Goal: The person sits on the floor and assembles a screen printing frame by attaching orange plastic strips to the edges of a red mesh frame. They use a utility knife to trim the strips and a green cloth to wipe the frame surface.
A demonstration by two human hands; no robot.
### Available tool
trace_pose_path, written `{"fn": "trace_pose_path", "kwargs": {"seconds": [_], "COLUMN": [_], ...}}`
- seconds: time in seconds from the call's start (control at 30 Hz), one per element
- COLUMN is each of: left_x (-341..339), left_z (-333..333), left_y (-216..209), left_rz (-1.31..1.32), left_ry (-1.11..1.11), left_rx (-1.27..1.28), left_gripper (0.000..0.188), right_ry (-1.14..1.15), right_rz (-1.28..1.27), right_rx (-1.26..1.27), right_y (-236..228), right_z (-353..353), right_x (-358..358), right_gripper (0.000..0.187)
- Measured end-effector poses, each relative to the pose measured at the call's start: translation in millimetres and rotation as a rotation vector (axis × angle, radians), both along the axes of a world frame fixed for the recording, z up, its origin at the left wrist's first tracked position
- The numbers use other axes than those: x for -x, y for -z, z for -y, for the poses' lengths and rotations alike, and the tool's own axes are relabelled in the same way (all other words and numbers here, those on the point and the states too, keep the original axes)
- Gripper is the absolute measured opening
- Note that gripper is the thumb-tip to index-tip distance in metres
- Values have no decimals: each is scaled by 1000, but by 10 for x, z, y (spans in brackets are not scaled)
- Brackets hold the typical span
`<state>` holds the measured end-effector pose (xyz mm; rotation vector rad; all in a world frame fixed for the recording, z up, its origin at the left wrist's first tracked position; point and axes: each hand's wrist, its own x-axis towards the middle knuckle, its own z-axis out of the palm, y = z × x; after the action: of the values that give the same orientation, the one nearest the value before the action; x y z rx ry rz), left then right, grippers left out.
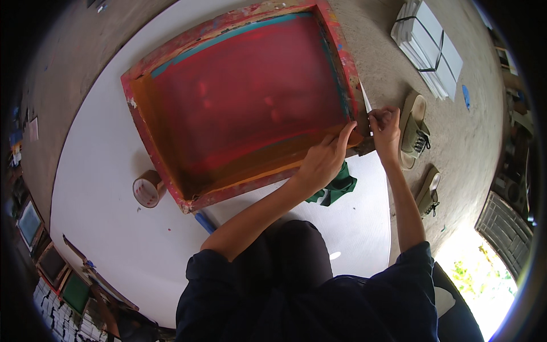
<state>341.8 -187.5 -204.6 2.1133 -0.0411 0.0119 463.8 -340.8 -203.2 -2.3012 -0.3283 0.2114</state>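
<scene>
A wooden screen-printing frame (149, 132) lies tilted across my front, its mesh (245, 97) stained red and its inner edges covered by brown tape (164, 122). My left hand (323, 162) is at the frame's near right corner, fingers bent over its edge and one digit pointing away from me. Just outside the right side, my right hand (386, 130) has its fingertips pinched together. A thin white sliver (366, 98) runs to those fingertips; whether they grip it is unclear. Below my left hand lies a crumpled dark green cloth (341, 186).
A brown tape roll (149, 189) and a blue stick-like object (204, 222) sit beside the frame on a white sheet (102, 171). On the concrete floor at right are a sandal (412, 128), another sandal (428, 192) and a strapped white stack (430, 48).
</scene>
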Motion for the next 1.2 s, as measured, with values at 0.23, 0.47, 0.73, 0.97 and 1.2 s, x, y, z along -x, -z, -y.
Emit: {"fn": "trace_pose_path", "kwargs": {"seconds": [0.23, 0.47, 0.73, 0.97, 1.2], "left_x": [-176, -273, -202, -312, -289], "left_z": [161, 258, 15, 156, 118], "left_y": [-8, -48, -119, -111, -150], "left_rz": [77, 86, -229, 23, -140], "left_ry": [-14, -10, 27, 55, 116], "left_rx": [22, -74, 285, 3, 93], "left_gripper": [80, 82, 89, 86, 78], "right_ry": [17, 22, 30, 29, 24], "right_rz": [26, 18, 4, 13, 58], "right_rx": [-70, -121, -177, -191, -201], "right_y": [58, 30, 53, 33, 90], "right_z": [0, -74, -37, -80, -53], "right_x": [9, 38, 24, 47, 46], "right_gripper": [32, 31, 31, 31, 30]}}
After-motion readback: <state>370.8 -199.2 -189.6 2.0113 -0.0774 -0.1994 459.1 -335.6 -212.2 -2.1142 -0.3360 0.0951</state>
